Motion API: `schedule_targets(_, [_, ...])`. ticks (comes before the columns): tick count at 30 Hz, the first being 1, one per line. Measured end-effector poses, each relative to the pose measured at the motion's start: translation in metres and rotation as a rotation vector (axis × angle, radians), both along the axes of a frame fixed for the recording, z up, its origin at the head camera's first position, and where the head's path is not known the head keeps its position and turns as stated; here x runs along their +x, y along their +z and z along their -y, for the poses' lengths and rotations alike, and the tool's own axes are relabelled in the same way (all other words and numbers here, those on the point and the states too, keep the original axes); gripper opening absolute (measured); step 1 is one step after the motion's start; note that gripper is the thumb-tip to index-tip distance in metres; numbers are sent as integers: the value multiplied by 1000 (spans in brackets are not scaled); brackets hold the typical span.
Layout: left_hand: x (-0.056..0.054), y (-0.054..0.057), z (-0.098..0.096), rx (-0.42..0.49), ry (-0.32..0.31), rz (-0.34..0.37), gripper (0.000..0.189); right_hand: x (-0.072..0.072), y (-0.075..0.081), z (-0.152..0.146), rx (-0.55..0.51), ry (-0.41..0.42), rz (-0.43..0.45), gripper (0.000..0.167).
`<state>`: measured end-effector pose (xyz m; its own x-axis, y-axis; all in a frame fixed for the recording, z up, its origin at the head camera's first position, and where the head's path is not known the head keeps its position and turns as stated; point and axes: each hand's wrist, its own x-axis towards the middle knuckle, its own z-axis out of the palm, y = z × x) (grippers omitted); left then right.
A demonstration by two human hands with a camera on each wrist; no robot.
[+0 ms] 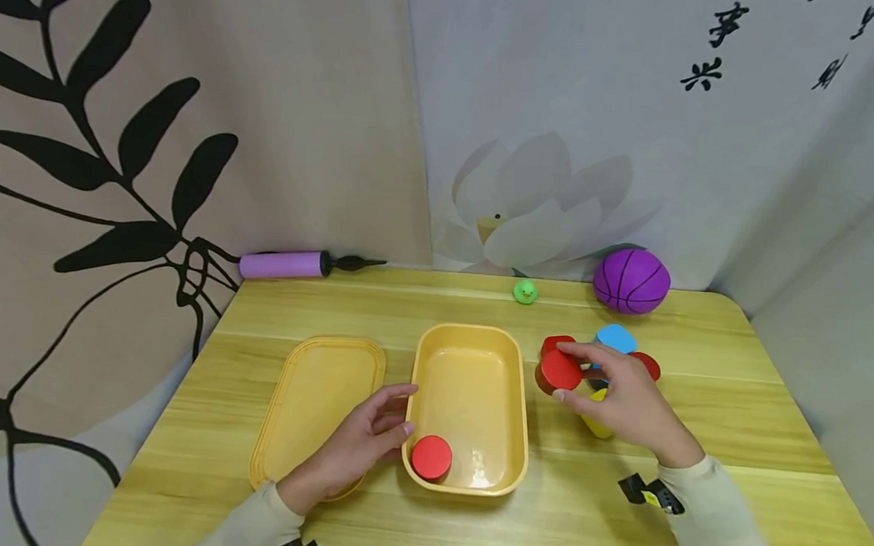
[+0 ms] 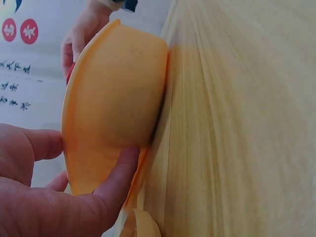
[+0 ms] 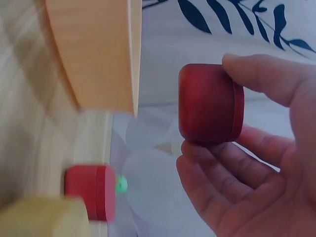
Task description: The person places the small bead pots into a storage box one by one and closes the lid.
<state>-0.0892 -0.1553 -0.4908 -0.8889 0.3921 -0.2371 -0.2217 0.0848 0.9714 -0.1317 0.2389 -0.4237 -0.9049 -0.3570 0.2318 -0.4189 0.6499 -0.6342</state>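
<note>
My right hand [image 1: 630, 403] pinches a small round red tin [image 3: 207, 103] between thumb and fingers, raised above the table to the right of the yellow tub. Behind that tin, a second red tin [image 3: 89, 190] stands on the table. My left hand [image 1: 363, 435] touches the left side of the yellow plastic tub [image 1: 475, 392]; in the left wrist view its thumb presses on the outer wall and a fingertip meets the rim. Inside the tub, another red tin [image 1: 431, 458] sits in the near left corner.
A yellow lid [image 1: 313, 386] lies left of the tub, partly under my left hand. Around my right hand stand blue [image 1: 617, 337], red [image 1: 647, 365] and yellow [image 1: 596, 425] tins. Along the back are a purple pump [image 1: 283, 265], a green duck [image 1: 525, 292] and a purple ball [image 1: 632, 282].
</note>
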Motion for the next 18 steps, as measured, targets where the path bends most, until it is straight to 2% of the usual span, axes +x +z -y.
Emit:
schedule_targets(6, [-1,-3,1,-5,10,-1,61,0,-5,26,-2,71,-2,60])
schedule_targets(13, [-1,-3,1,0,7,4,61,6,-14,51,-27,202,-3,58])
schedule_targets(18, [-1,-3,1,15,-3,3,61,12,-20,67,53,245,8,56])
